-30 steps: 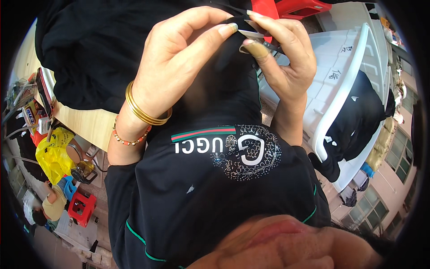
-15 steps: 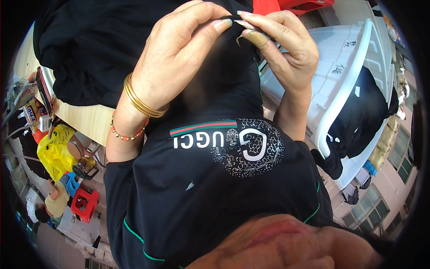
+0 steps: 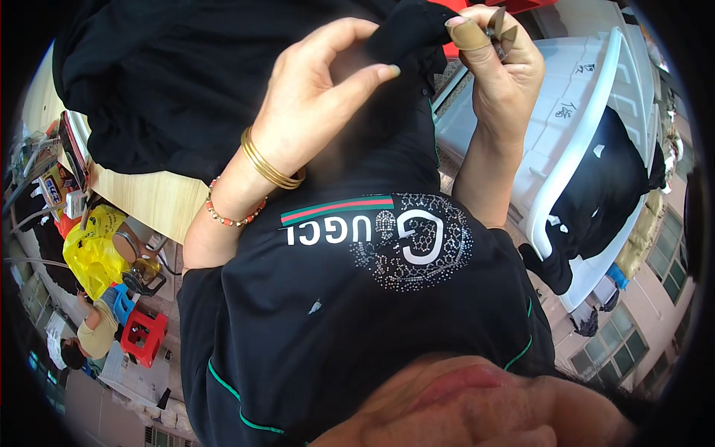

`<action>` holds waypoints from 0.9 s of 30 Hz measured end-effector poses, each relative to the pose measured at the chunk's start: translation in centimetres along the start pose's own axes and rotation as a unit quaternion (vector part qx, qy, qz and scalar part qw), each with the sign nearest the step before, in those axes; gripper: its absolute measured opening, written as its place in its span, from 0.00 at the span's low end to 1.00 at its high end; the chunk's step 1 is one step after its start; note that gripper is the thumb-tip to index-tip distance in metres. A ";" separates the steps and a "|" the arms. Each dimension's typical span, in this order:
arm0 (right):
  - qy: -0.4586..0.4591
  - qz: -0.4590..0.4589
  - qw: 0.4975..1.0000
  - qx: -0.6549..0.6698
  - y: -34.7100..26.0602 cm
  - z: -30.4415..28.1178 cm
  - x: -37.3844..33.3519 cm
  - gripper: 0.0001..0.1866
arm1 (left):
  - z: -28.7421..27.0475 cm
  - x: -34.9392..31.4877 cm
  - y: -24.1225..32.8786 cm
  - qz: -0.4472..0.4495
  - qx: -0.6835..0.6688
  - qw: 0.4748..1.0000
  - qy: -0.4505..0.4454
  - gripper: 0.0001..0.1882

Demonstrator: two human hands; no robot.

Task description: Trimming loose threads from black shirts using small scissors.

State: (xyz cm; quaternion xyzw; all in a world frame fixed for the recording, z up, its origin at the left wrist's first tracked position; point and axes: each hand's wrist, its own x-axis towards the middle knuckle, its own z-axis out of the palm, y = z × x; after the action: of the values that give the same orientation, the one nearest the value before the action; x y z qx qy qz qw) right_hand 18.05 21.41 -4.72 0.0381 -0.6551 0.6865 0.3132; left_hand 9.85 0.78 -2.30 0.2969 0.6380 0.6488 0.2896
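Note:
A large black garment point(image 3: 171, 82) spreads over the table and across my lap. I hold a narrow raised part of it between my hands. The fingers of my left hand point(image 3: 316, 93) pass behind the cloth, hidden there, and its thumb stretches along the lower side. My right hand point(image 3: 503, 74) pinches the cloth's end under a thumb wrapped in a tan cover point(image 3: 469, 35). Small metal thread snips point(image 3: 505, 31) are tucked in the same hand, two pointed blades showing and the rest hidden by the fingers.
On the right stands a translucent white plastic bin point(image 3: 555, 97) with black clothing point(image 3: 607, 179) in it. A wooden tabletop point(image 3: 141, 201) shows at left, near a yellow plastic bag point(image 3: 93, 249) and a red stool point(image 3: 145, 335). A co-worker point(image 3: 95, 328) sits at lower left.
My hands have moved apart, the right one shifting right and the left thumb opening away from its pinch. The raised cloth now spans the gap. The snips' blades point up.

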 end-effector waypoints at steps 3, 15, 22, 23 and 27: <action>0.074 0.114 0.982 -0.130 -4.6 2.2 0.3 0.07 | -0.5 -0.4 0.2 0.009 0.026 0.999 0.031 0.14; -0.077 0.062 0.946 -0.308 -7.4 3.3 0.1 0.21 | -1.6 -0.8 1.6 -0.065 -0.195 0.978 -0.023 0.13; -0.125 -0.036 0.910 -0.394 -8.0 4.0 0.1 0.23 | -1.4 -0.7 2.0 -0.019 -0.095 0.995 -0.037 0.13; -0.125 -0.036 0.910 -0.393 -8.0 4.0 0.1 0.23 | -1.5 -0.7 2.1 -0.026 -0.079 0.996 -0.044 0.13; -0.126 -0.044 0.901 -0.413 -8.1 4.1 0.1 0.22 | -1.7 -0.8 1.9 -0.036 -0.071 0.996 -0.047 0.14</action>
State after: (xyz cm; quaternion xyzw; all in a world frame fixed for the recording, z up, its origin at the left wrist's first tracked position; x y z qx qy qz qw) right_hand 20.39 17.17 3.00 0.0199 -0.9116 0.3290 0.2455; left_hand 9.12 -0.97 -0.41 0.2825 0.5865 0.6666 0.3631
